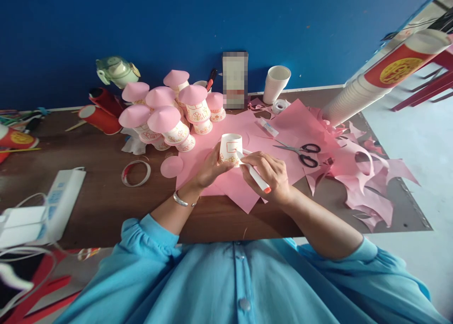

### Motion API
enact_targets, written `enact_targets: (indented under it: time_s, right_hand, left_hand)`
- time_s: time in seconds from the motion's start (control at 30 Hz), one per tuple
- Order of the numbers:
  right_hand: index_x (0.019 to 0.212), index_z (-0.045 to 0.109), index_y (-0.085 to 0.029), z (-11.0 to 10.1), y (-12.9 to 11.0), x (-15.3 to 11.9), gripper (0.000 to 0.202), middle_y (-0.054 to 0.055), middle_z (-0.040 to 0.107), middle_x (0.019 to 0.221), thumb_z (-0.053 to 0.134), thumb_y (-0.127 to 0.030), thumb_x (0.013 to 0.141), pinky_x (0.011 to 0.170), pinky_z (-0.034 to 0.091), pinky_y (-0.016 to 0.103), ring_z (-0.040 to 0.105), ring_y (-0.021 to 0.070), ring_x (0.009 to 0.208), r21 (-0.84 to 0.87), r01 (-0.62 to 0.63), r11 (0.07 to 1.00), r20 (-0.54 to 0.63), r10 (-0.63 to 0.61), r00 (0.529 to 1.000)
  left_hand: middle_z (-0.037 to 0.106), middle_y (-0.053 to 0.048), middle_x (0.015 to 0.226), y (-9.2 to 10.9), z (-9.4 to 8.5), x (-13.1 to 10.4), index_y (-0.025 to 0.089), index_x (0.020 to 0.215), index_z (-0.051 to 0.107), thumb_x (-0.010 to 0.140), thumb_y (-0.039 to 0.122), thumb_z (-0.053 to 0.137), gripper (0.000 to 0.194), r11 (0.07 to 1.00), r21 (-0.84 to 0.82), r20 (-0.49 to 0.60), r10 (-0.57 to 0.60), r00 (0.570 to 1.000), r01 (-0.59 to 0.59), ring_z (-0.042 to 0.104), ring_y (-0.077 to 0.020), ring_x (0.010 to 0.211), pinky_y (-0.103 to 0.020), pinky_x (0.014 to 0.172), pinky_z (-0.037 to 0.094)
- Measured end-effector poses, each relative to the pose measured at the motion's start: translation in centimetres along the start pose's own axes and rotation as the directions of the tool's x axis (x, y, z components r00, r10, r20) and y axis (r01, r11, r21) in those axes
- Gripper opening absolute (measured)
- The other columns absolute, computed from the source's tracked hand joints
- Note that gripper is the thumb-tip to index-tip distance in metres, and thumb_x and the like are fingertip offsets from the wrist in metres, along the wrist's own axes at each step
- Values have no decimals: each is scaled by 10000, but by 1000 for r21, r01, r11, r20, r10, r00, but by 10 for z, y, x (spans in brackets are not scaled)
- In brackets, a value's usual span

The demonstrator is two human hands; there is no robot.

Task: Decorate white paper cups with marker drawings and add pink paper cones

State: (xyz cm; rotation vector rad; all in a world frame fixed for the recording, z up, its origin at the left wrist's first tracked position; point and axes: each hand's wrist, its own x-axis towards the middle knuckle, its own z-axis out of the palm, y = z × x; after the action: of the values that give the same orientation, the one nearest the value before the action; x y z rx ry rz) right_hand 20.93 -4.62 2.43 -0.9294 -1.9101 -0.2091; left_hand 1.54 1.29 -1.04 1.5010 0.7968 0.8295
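My left hand point(209, 169) holds a small white paper cup point(230, 148) upside down over pink paper sheets point(286, 125); the cup bears orange drawn shapes. My right hand point(271, 173) grips a white marker with an orange end point(255, 175), its tip touching the cup's side. A silver bracelet point(180, 200) sits on my left wrist. Behind the cup stands a cluster of several paper-cup mushrooms with pink conical caps point(170, 111).
Black-handled scissors point(300, 152) lie on the pink paper to the right. A glue stick point(268, 126), tape roll point(280, 106), stacks of white cups point(276, 83), pink scraps point(368, 173), a pink disc point(171, 166), tape ring point(136, 173), red cups point(101, 114) and a power strip point(56, 206) are around.
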Motion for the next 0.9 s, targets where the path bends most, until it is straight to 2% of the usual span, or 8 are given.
enact_targets:
  time_s: [0.17, 0.5, 0.7, 0.9]
  right_hand:
    - [1113, 595, -212, 2, -2, 0, 181, 30, 768, 862, 621, -83, 989, 662, 606, 270, 756, 167, 745, 29, 20, 999, 3, -21, 1000]
    - [1141, 628, -211, 2, -3, -2, 222, 19, 749, 863, 650, -79, 964, 674, 585, 266, 737, 162, 736, 63, 10, 998, 29, -12, 1000]
    - [1136, 621, -207, 0, -1, -2, 226, 29, 759, 866, 655, -73, 957, 680, 606, 272, 749, 170, 741, 80, 12, 997, -25, -10, 1000]
    - [1124, 618, -218, -4, 6, 1, 226, 22, 747, 852, 621, -62, 960, 643, 571, 282, 736, 178, 724, 27, -46, 999, -52, 47, 998]
  left_hand:
    - [669, -79, 1140, 1, 2, -1, 204, 1262, 582, 851, 529, 801, 568, 997, -74, 4, -2, 1000, 2, 607, -269, 1098, -420, 949, 519]
    - [685, -100, 1168, -3, 0, -1, 199, 1303, 575, 854, 556, 800, 617, 1000, -22, 8, -3, 1000, 4, 612, -267, 1100, -376, 903, 532]
    - [675, -97, 1218, 3, -1, -1, 221, 1348, 565, 859, 588, 785, 650, 1000, 18, 23, 4, 1000, -4, 629, -285, 1128, -435, 951, 556]
    - [682, -84, 1242, 6, 1, 1, 247, 1308, 619, 879, 534, 779, 541, 1000, 15, 40, 7, 999, -8, 635, -314, 1198, -491, 1025, 546]
